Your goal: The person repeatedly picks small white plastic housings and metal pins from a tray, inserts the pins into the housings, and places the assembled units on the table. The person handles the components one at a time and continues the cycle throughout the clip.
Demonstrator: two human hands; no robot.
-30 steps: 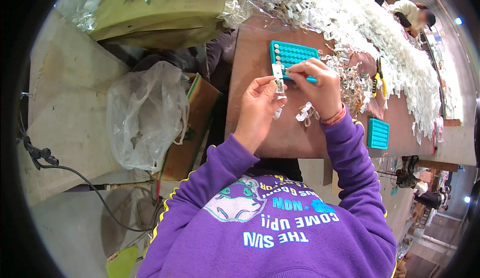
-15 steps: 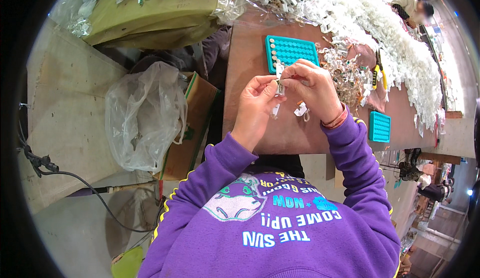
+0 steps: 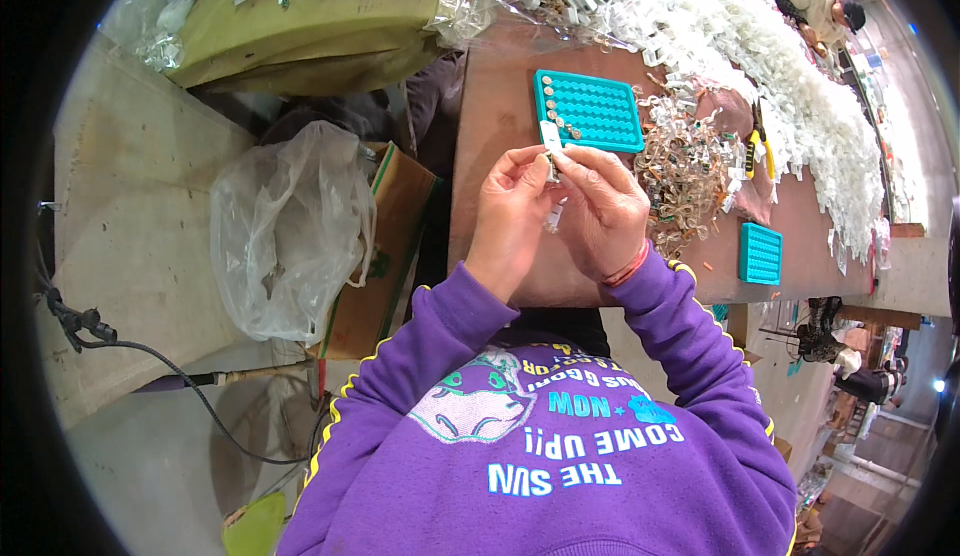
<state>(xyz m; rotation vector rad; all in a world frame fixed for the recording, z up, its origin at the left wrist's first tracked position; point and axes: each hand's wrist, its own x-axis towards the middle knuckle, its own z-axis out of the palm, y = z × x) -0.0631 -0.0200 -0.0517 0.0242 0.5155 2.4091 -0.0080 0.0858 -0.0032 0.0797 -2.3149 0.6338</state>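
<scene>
Both hands meet over the brown table, just in front of a teal ribbed tray (image 3: 622, 126). My left hand (image 3: 510, 211) pinches a small white plastic piece (image 3: 550, 136), its upper end sticking out past the fingertips. From the other side, my right hand (image 3: 608, 206) closes thumb and fingers on the same piece. The fingers hide most of it, and any finer part between them is too small to make out. Another small whitish bit (image 3: 555, 218) shows below the fingers. Several small round pieces (image 3: 549, 92) sit along the tray's left side and near corner.
A tangled heap of small clear and metallic pieces (image 3: 685, 171) lies right of the tray, with yellow-handled pliers (image 3: 758, 146) beyond. White plastic parts (image 3: 740, 51) cover the far table. A second teal tray (image 3: 761, 253) sits right; a clear bag (image 3: 290, 231) and carton (image 3: 375, 266) stand left.
My right hand has moved left and slightly down, closer against my left. The loose white piece below it is no longer visible. More round pieces show at the tray's near corner.
</scene>
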